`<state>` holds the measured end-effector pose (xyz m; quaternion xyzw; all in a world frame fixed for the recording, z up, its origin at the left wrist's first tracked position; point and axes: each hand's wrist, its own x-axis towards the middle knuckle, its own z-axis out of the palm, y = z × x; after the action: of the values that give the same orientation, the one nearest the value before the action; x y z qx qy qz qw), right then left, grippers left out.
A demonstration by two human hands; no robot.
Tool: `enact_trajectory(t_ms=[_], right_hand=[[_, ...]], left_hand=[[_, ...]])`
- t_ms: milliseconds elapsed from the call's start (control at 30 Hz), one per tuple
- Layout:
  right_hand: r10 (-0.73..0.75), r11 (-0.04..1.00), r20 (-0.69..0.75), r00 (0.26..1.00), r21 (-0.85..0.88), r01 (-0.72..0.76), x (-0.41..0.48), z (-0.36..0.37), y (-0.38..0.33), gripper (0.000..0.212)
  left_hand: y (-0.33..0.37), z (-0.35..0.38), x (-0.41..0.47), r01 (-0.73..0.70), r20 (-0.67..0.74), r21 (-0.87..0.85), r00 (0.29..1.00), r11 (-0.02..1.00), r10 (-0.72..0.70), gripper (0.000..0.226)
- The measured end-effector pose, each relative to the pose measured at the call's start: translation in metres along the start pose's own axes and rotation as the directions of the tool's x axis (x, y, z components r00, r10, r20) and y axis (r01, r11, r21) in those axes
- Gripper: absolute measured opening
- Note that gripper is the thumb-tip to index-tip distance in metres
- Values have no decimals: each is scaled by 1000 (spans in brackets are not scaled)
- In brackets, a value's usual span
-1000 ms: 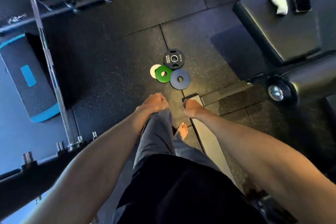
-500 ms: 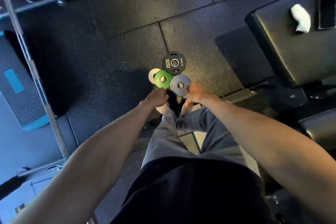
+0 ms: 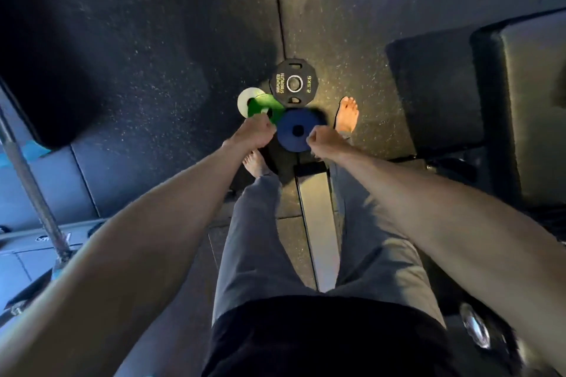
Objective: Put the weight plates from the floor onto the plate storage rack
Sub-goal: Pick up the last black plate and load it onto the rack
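Observation:
Four small weight plates lie together on the dark rubber floor. The black 2.5 kg plate [image 3: 293,82] lies flat, farthest from me. A white plate [image 3: 245,98] shows partly under the green plate [image 3: 260,105]. My left hand [image 3: 255,133] grips the green plate at its near edge by the hole, and the plate is tilted. My right hand [image 3: 323,141] grips the right edge of the blue plate [image 3: 292,131], which looks blurred and raised off the floor. The storage rack is not in view.
A black padded bench [image 3: 520,107] fills the right side. A barbell shaft [image 3: 33,187] runs along the left, over blue mats. A pale metal strip [image 3: 318,223] lies on the floor between my legs. My bare feet [image 3: 347,115] stand beside the plates.
I have stepped up to the plates and bent lower. Both hands, which hung free of the plates, now hold the green and blue plates, which have shifted from lying flat.

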<state>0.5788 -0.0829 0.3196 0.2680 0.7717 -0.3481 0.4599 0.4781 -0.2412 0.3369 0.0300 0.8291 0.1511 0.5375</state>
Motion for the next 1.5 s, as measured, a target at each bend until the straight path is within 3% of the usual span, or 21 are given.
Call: enact_trajectory(t_ms=[100,200,400,500,600,667,767,900,1033,1100,1200,1233,1267,1333,1367,1433,1500], right_hand=[[1,999,50,999,-38,0,65,0,19,27],[-4,998,74,997,-68,9,134,3,35,39],[79,997,35,996,-23,-79,272,33,65,18],[201,969,-27,979,156,-194,322,49,71,15],[396,839,-85,915,437,-323,363,62,76,62],[482,713,-75,873,612,-341,385,68,80,75],[530,494,-20,847,820,-289,413,74,93,83],[477,320,84,875,911,-261,425,82,114,76],[447,274,96,889,932,-238,416,76,118,47],[479,229,74,875,951,-206,401,68,112,47],[511,346,34,859,907,-242,354,50,91,68],[522,378,7,853,894,-239,336,47,89,71],[522,487,-46,852,836,-253,311,46,89,77],[526,682,-316,790,711,-170,320,66,146,111],[510,706,-348,787,692,-151,311,69,147,117],[588,630,-355,727,765,-136,272,79,146,94],[566,574,-293,771,811,-114,170,60,72,85]], left_hand=[[14,11,66,44,11,-64,999,997,-44,31],[22,27,136,70,4,-111,998,991,-70,30],[2,69,279,168,58,-152,985,974,-161,24],[-11,91,332,203,-52,-98,977,974,-209,40],[-24,113,376,265,-146,-126,948,956,-282,65],[-34,123,400,264,-266,-203,912,943,-313,71],[-46,129,427,124,-338,-473,888,872,-310,61],[-65,125,447,106,-231,-561,933,821,-278,61],[-67,123,438,76,-195,-629,948,773,-252,64],[-58,121,417,130,-140,-647,948,751,-285,77],[-54,118,373,260,-9,-675,933,691,-359,93],[-52,116,352,283,29,-689,930,667,-365,84],[-51,111,328,298,51,-704,927,645,-372,67],[-51,102,276,341,110,-709,918,617,-381,46],[-51,95,246,359,140,-713,915,602,-379,45],[-49,74,180,359,168,-726,920,587,-355,41],[-49,49,116,353,166,-709,925,611,-342,36]])
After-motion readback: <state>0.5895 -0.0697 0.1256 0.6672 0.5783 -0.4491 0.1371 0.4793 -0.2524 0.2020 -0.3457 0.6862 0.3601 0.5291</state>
